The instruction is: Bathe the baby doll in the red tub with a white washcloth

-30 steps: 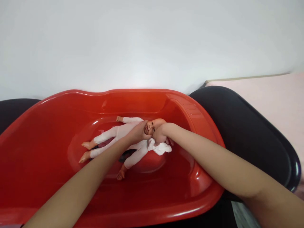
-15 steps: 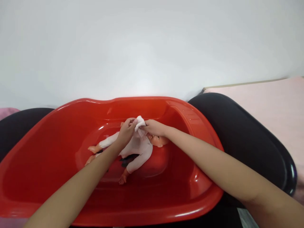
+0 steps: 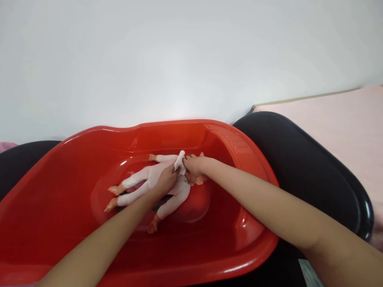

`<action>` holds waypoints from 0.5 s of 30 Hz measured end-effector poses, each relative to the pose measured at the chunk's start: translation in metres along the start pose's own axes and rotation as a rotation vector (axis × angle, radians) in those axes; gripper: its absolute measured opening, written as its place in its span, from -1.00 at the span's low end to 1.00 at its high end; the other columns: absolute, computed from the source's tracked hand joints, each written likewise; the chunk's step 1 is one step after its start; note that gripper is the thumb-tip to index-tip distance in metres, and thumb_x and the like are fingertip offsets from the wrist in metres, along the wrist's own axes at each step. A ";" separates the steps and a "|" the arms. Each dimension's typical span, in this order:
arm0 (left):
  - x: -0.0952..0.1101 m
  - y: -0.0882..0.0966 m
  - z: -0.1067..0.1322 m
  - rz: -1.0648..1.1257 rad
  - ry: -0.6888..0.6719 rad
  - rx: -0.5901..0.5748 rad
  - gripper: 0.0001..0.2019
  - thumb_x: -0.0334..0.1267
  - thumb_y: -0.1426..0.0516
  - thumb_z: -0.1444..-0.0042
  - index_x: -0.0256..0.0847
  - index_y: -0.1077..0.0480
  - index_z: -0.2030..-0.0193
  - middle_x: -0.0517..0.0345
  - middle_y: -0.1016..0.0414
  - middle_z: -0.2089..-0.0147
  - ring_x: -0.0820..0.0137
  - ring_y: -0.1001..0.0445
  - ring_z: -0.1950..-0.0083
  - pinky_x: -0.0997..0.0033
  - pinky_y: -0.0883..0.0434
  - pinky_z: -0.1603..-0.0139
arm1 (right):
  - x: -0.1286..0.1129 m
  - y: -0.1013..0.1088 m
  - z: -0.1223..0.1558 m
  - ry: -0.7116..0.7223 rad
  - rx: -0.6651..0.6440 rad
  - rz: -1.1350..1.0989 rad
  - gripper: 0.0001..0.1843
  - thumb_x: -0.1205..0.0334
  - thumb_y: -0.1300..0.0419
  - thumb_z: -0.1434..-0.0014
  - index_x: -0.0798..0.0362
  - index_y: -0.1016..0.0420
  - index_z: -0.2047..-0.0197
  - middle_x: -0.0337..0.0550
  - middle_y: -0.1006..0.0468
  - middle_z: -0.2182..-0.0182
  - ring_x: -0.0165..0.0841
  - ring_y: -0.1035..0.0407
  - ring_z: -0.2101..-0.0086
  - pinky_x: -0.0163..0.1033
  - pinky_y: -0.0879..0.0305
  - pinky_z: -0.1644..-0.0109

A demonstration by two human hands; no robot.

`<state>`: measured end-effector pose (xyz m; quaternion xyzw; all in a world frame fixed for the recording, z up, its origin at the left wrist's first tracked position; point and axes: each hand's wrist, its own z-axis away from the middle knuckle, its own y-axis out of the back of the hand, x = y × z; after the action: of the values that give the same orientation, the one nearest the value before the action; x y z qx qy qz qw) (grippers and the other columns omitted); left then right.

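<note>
A baby doll (image 3: 154, 173) in white clothing lies on its back in a red baby bathtub (image 3: 60, 191), head to the right and feet to the left. Over its upper chest and neck, my left hand (image 3: 168, 178) is closed on one side of a small white cloth (image 3: 180, 160). My right hand (image 3: 195, 165) grips the cloth's other side, with its fingers curled in beside the doll's chin. That hand and wrist cover most of the doll's face. One doll arm stretches to the far side, the other toward me.
A black rounded surface (image 3: 305, 171) extends under and to the right of the tub, and another black part (image 3: 26, 159) shows at left. Behind on the right is a pink-covered surface (image 3: 335, 123). A pale wall (image 3: 179, 59) rises behind the tub.
My left hand has moved right and toward me, uncovering the doll's far arm and more of its legs. The cloth has shifted slightly right, and my right hand lies lower over the doll's face.
</note>
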<state>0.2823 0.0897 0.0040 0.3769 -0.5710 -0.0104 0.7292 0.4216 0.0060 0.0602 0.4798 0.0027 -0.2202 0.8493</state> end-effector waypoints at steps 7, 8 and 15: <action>-0.002 0.010 -0.004 -0.125 -0.020 -0.071 -0.69 -0.32 -0.04 -0.12 0.00 -0.61 0.20 0.15 -0.69 0.14 0.11 -0.59 0.03 0.12 -0.45 -0.12 | -0.002 0.001 0.001 -0.046 0.011 0.042 0.16 0.13 -0.55 0.17 0.08 -0.16 -0.45 0.23 -0.36 -0.23 0.15 -0.27 -0.22 0.32 -0.24 -0.25; -0.001 0.011 -0.002 -0.138 -0.042 -0.086 -0.70 -0.33 -0.03 -0.11 -0.03 -0.60 0.23 0.11 -0.69 0.17 0.10 -0.59 0.07 0.10 -0.46 -0.08 | 0.000 0.001 0.001 -0.036 0.012 0.042 0.12 0.13 -0.53 0.14 0.07 -0.17 -0.44 0.21 -0.38 -0.22 0.13 -0.28 -0.20 0.29 -0.26 -0.23; 0.009 0.013 0.016 -0.111 -0.079 -0.194 -0.82 -0.32 -0.11 -0.12 -0.15 -0.54 0.41 0.01 -0.58 0.42 0.06 -0.55 0.27 -0.04 -0.47 0.05 | 0.005 0.004 0.002 -0.014 0.007 0.058 -0.10 0.01 -0.47 0.04 0.13 -0.30 -0.30 0.23 -0.40 -0.18 0.14 -0.32 -0.16 0.24 -0.32 -0.18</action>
<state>0.2672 0.0863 0.0197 0.3349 -0.5739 -0.1207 0.7375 0.4275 0.0040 0.0634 0.4811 -0.0181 -0.1988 0.8537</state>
